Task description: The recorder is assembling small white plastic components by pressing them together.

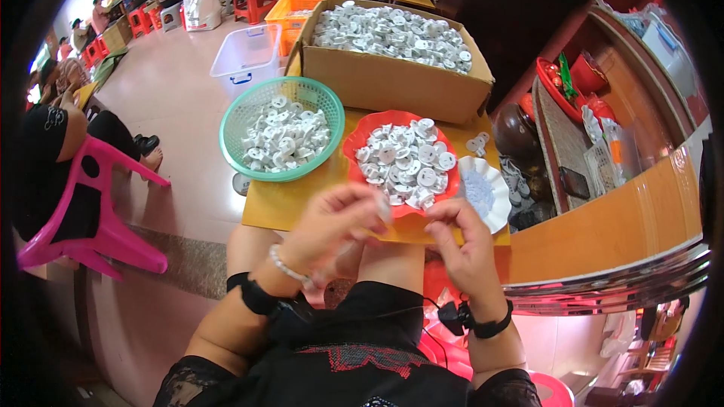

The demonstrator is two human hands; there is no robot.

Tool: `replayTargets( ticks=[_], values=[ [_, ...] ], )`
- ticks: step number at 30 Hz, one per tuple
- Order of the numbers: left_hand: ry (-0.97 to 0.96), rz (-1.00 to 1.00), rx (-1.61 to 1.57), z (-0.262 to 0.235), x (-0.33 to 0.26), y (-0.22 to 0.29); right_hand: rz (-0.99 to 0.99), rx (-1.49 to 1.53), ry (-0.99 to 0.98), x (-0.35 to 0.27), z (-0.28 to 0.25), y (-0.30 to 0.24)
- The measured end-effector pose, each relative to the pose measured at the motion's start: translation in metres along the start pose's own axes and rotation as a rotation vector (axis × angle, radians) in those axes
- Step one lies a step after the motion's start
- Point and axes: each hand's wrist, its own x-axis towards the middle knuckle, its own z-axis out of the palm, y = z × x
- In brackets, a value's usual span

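Both hands work close over the lap at the table's edge. The left hand (332,222) pinches a small white plastic piece (383,209); the right hand (464,237) curls narrow beside it, its hold unclear, near the red tray (354,152) of pieces.

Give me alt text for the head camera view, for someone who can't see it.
Two hands, left and right, meet over a yellow table, the left pinching a small white part. Beyond lie a red tray, green basket and cardboard box of white parts.
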Motion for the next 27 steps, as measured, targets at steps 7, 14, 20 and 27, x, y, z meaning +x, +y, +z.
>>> replayTargets(
  ticks=[7, 14, 20, 27],
  values=[
    [0.605, 0.808, 1.002, -0.076, 0.025, 0.050, 0.138, -0.815, 0.233, 0.016, -0.095, 0.102],
    [0.113, 0.560, 1.302, -0.018, 0.056, 0.002, 0.367, -1.109, 0.141, 0.017, -0.105, 0.153],
    [0.029, 0.659, 1.478, 0.034, 0.103, -0.033, 0.380, -0.982, 0.222, 0.018, -0.104, 0.165],
    [-0.081, 0.614, 1.688, 0.030, 0.132, -0.043, 0.399, -0.741, 0.322, 0.019, -0.111, 0.168]
  ],
)
